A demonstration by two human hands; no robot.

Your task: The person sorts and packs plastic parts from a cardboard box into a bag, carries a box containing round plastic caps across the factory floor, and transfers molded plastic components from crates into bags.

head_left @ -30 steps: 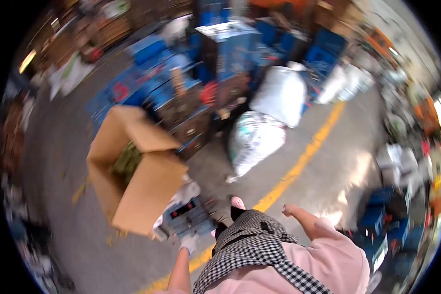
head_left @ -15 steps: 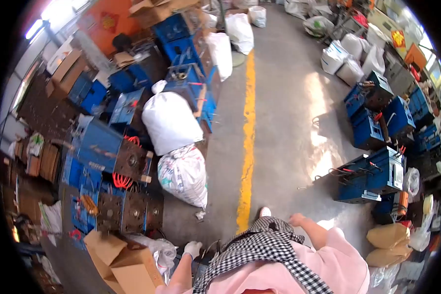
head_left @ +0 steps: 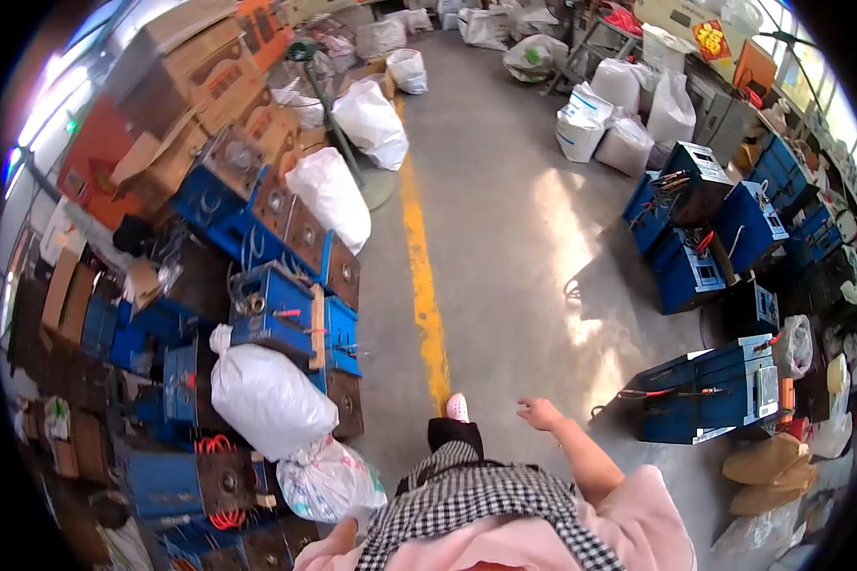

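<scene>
My right hand (head_left: 540,414) is bare and hangs in front of me over the grey floor. Its fingers are loosely stretched and hold nothing. Only part of my left arm (head_left: 338,541) shows at the bottom, beside a patterned white plastic sack (head_left: 328,479); the left hand itself is out of sight. On top of that sack leans a full, tied white bag (head_left: 271,400). One of my feet, in a light shoe (head_left: 457,407), is stepping forward beside the yellow floor line (head_left: 419,276).
Blue machine moulds (head_left: 281,309) and cardboard boxes (head_left: 205,71) crowd the left side. More blue moulds (head_left: 709,395) stand on the right with cables jutting toward the walkway. White sacks (head_left: 371,124) line the far left, others (head_left: 586,124) the far right.
I have moved forward along the walkway, so the sacks and moulds sit closer and lower in view. My right hand has swung forward; my gloved left hand has dropped out of view.
</scene>
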